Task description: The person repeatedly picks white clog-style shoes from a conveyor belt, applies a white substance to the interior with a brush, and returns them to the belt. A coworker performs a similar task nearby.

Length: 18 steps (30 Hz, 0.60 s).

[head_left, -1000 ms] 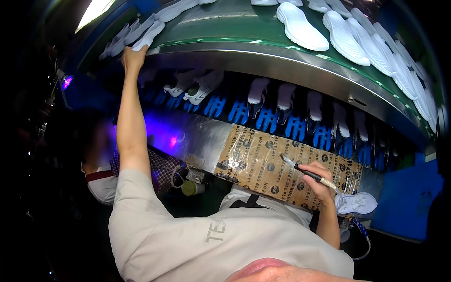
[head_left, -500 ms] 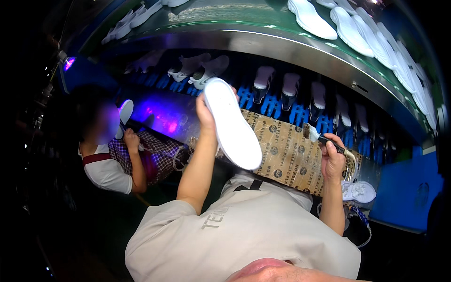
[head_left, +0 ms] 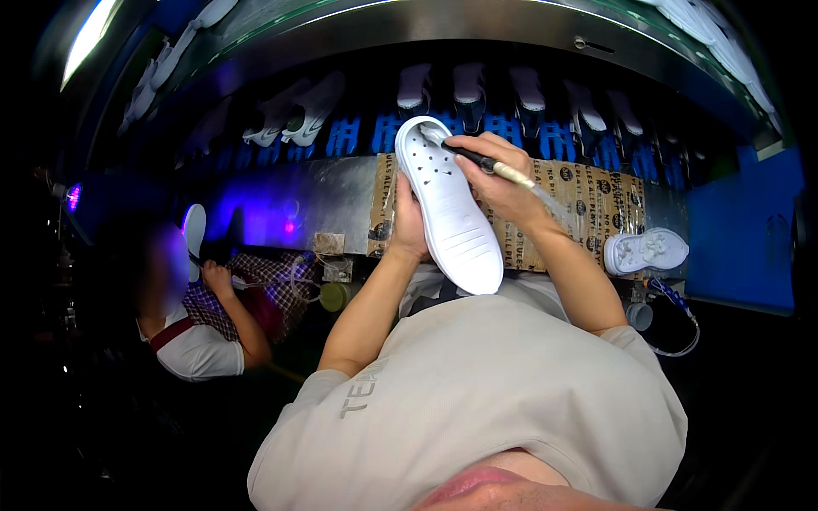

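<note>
A white shoe sole [head_left: 460, 226], dotted with small holes near its far end and ridged toward its near end, is tilted in front of my chest. My left hand [head_left: 409, 220] grips it along its left edge, fingers hidden beneath it. In my right hand [head_left: 509, 189] is a brush [head_left: 479, 159] with a black handle and a pale tube at its back end. Its bristles touch the inner face of the sole at the far end.
A white sole-shaped piece [head_left: 648, 251] with white lumps lies at the bench's right end. Patterned brown paper [head_left: 588, 213] covers the bench. Beyond it, several shoes [head_left: 469, 89] stand by blue supports [head_left: 558, 145] beneath a metal ledge [head_left: 503, 34]. At left, a co-worker [head_left: 204, 341] holds another sole [head_left: 194, 234].
The sole has turned over from its smooth side to its holed side. My right hand has brought the brush leftward onto it. The view has shifted too.
</note>
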Each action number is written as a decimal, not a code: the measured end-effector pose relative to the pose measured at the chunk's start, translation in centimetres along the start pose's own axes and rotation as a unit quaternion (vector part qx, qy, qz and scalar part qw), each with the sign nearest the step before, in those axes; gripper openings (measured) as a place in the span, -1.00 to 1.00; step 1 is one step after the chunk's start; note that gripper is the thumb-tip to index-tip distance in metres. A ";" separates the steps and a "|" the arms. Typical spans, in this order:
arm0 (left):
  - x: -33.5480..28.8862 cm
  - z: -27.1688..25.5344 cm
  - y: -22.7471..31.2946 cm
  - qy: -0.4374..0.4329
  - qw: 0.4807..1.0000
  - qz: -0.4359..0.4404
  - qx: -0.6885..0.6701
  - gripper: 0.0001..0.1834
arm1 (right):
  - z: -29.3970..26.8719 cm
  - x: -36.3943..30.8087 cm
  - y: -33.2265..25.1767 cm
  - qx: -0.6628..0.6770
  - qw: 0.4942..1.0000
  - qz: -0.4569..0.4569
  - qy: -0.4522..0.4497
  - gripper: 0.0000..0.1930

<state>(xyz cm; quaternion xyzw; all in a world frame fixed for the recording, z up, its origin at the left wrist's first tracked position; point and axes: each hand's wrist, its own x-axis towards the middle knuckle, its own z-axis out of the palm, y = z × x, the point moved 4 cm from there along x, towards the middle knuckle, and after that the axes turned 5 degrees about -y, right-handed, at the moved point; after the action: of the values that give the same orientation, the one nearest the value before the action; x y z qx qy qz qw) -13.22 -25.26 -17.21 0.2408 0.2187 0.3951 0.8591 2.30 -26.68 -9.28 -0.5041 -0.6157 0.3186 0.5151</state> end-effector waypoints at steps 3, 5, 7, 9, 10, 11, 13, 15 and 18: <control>0.5 0.5 -0.1 0.031 0.999 0.017 0.034 -0.20 | 1.6 -0.2 0.7 -0.109 0.984 -0.140 -0.023 -0.72; 0.9 -0.4 0.7 0.024 0.999 0.029 0.001 -0.21 | 1.2 -0.3 1.6 0.025 0.988 -0.062 -0.140 -0.71; 1.0 -0.9 1.4 0.009 0.998 0.040 -0.043 -0.23 | 0.1 -0.1 1.1 0.136 0.971 -0.003 -0.196 -0.68; 0.9 0.0 1.8 0.016 0.998 0.034 -0.046 -0.22 | 0.1 0.1 1.3 0.022 0.992 -0.060 -0.109 -0.71; 1.2 0.1 2.0 0.013 0.998 0.031 -0.046 -0.20 | 0.2 0.5 0.9 -0.071 0.988 -0.119 -0.074 -0.72; 1.5 -0.1 1.9 0.015 0.997 0.040 -0.057 -0.16 | 0.6 0.2 0.1 -0.114 0.971 -0.184 -0.101 -0.71; 1.8 0.6 2.6 -0.027 0.995 0.064 -0.073 -0.19 | 1.2 -0.6 -1.1 -0.089 0.957 -0.200 -0.193 -0.69; 1.9 1.3 3.5 -0.048 0.992 0.056 -0.102 -0.19 | 0.9 -0.9 -2.0 0.003 0.948 -0.192 -0.252 -0.70; 2.1 1.8 4.4 -0.069 0.992 0.057 -0.088 -0.15 | 0.4 -0.8 -2.2 -0.125 0.972 -0.151 -0.128 -0.70</control>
<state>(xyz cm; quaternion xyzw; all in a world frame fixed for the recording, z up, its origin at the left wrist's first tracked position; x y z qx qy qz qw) -13.51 -21.53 -13.62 0.2026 0.1092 0.4434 0.8663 1.21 -28.01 -7.63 -0.4207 -0.7803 0.2195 0.4074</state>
